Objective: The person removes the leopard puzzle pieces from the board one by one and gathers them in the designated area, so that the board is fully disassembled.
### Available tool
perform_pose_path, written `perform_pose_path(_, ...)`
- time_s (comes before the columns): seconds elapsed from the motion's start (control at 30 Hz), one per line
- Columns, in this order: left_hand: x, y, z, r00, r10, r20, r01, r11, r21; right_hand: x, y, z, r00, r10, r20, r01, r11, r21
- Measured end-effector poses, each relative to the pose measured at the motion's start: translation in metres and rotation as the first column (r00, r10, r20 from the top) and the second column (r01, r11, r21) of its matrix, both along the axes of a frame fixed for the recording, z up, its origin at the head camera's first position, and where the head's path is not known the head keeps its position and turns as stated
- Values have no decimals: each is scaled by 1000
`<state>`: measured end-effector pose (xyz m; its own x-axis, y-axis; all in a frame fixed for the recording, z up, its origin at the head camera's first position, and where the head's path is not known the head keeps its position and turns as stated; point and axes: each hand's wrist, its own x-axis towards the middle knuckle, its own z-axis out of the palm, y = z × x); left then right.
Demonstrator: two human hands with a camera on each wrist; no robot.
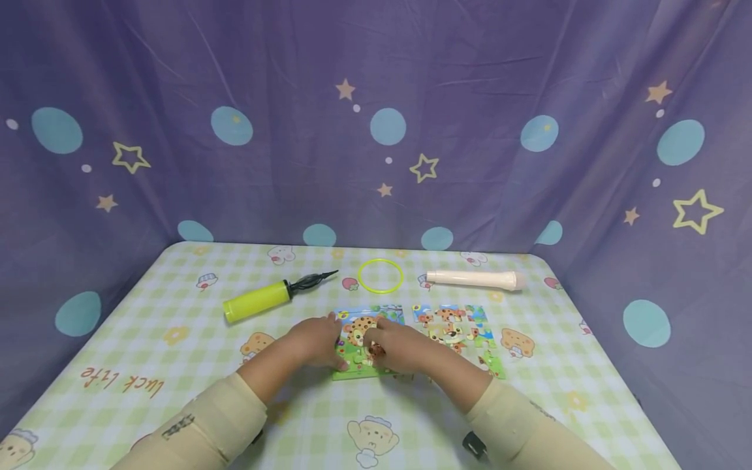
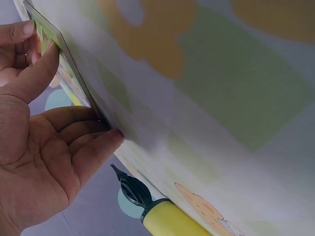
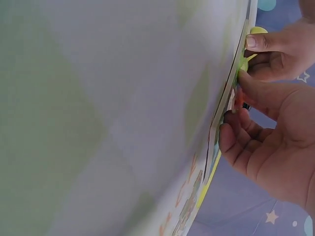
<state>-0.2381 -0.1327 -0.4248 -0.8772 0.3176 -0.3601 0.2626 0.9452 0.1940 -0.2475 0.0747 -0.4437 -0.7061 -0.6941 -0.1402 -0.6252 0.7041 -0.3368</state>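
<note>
1. Left hand [image 1: 314, 341] rests on the left edge of the flat, colourful cardboard jigsaw board with a giraffe picture [image 1: 360, 329]. Its fingers [image 2: 93, 129] lie straight and together, tips butted against the board's rim. Judged: it braces the board so it can't slide.
2. Right hand [image 1: 399, 346] sits on the right half of the same board, just beside the left hand, thumbs nearly meeting. Its thumb and curled fingertips [image 3: 231, 135] pinch a small piece at board level. Which piece, and whether it is seated, cannot be told; the hand covers it.
3. The board lies flat on the bench [image 1: 176, 365], which has a green-checked cloth with bear prints. It is straight under both hands, at the middle of the bench and close to the person.
4. Just right of the right hand: a loose cluster of colourful jigsaw pieces [image 1: 455, 333], lying flat, some touching. Judged: kept within short reach of the hand that does the picking.
5. Beyond the left hand, further back and to its left: a yellow plastic hand pump with a black nozzle [image 1: 264, 300], lying on its side, apart from the board.
6. Straight beyond both hands: a thin yellow-green plastic ring [image 1: 380, 275], flat on the cloth.
7. Beyond the right hand, further back: a cream plastic torch-like cylinder [image 1: 476, 279], lying on its side.
8. Behind and around the bench hangs a purple curtain with stars and blue dots [image 1: 470, 98].
9. Both forearms wear beige sleeves [image 1: 211, 424].
</note>
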Motion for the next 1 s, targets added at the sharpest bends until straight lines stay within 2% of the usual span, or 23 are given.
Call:
perform_pose_path(0.33, 0, 1, -1, 1000, -2, -6, 2, 1000, -11, -4, 9, 7, 999, 23, 40, -17, 990, -137)
perform_pose_path(0.57, 1, 1, -1, 1000, -9, -10, 9, 1000, -7, -13, 37, 25, 993, -35, 113, 60, 974, -220)
perform_pose_path(0.8, 1, 0, -2, 1000, -8, -11, 7, 1000, -6, -21, 77, 43, 980, -78, 186, 113, 976, -188)
perform_pose_path(1.0, 1, 0, -2, 1000, -13, -9, 13, 1000, -14, -26, 103, 41, 965, -108, 238, 139, 983, -118)
